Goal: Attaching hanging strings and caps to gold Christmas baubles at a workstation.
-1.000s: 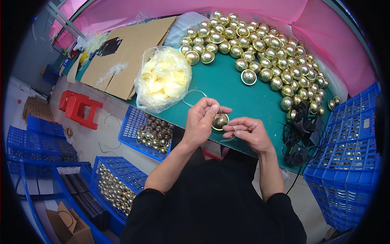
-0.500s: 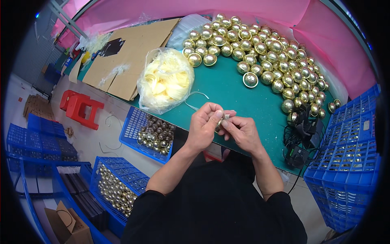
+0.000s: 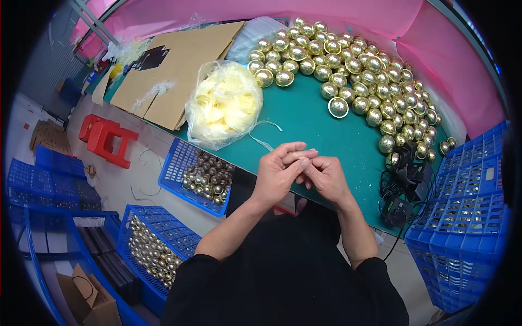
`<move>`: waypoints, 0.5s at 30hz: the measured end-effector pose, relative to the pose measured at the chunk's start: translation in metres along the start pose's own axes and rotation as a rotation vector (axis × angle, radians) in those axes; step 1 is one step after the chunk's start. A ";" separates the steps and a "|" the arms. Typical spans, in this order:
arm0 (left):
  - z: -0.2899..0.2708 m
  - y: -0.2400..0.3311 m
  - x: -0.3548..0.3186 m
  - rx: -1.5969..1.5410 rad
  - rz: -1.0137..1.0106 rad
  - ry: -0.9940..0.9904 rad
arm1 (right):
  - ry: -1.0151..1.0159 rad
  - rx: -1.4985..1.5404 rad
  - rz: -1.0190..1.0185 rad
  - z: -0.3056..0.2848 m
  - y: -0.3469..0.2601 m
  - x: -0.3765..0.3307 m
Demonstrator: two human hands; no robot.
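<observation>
Over the near edge of the green tabletop (image 3: 310, 126), my left hand (image 3: 276, 173) and my right hand (image 3: 328, 179) meet, thumbs and fingertips pressed together. Whatever they pinch is covered by the fingers, so I cannot make it out. Just beyond my left hand lies a pale strip (image 3: 263, 142), trailing from a clear plastic bag (image 3: 191, 123) full of cream-yellow strips (image 3: 228, 103). A large heap of shiny gold balls (image 3: 375, 64), many with a rim around the middle, spreads across the far and right side. One gold ball (image 3: 337, 107) sits at the heap's near edge.
Flattened cardboard (image 3: 179, 51) covers the table's left part. Black adapters and cables (image 3: 402, 190) lie at the right edge, next to stacked blue crates (image 3: 457, 217). Below on the left stand a crate of gold balls (image 3: 175, 165), another blue crate (image 3: 179, 231) and a red stool (image 3: 109, 140).
My fingers have closed in further, hiding the small gold and whitish piece that showed between them before. My left fingers now lie over the right fingertips. The view has shifted slightly.
</observation>
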State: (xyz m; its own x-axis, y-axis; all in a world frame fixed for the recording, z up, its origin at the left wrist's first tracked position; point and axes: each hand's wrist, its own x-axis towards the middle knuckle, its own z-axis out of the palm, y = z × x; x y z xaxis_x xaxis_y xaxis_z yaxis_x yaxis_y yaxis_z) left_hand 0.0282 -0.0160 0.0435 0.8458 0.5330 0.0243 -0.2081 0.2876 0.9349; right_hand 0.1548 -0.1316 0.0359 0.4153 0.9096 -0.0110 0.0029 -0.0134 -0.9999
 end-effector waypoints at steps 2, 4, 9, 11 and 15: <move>-0.002 -0.001 0.002 -0.013 -0.006 -0.006 | -0.003 -0.005 0.050 0.001 -0.003 -0.001; -0.002 0.002 0.002 -0.047 0.006 0.013 | -0.010 -0.013 0.066 0.000 -0.001 -0.001; -0.003 0.003 0.002 -0.024 0.038 0.018 | -0.028 -0.034 0.082 -0.001 0.003 -0.003; -0.003 0.003 0.002 -0.026 0.051 0.022 | -0.024 -0.019 0.086 -0.001 0.003 -0.004; -0.003 0.003 0.000 0.057 0.074 0.009 | 0.041 -0.023 0.031 0.000 -0.008 -0.007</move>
State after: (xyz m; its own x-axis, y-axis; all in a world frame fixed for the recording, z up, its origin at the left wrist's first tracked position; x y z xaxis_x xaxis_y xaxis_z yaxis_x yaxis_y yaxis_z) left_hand 0.0259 -0.0128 0.0450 0.8248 0.5580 0.0914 -0.2413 0.2013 0.9493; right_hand 0.1525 -0.1377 0.0443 0.4525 0.8908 -0.0415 0.0102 -0.0518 -0.9986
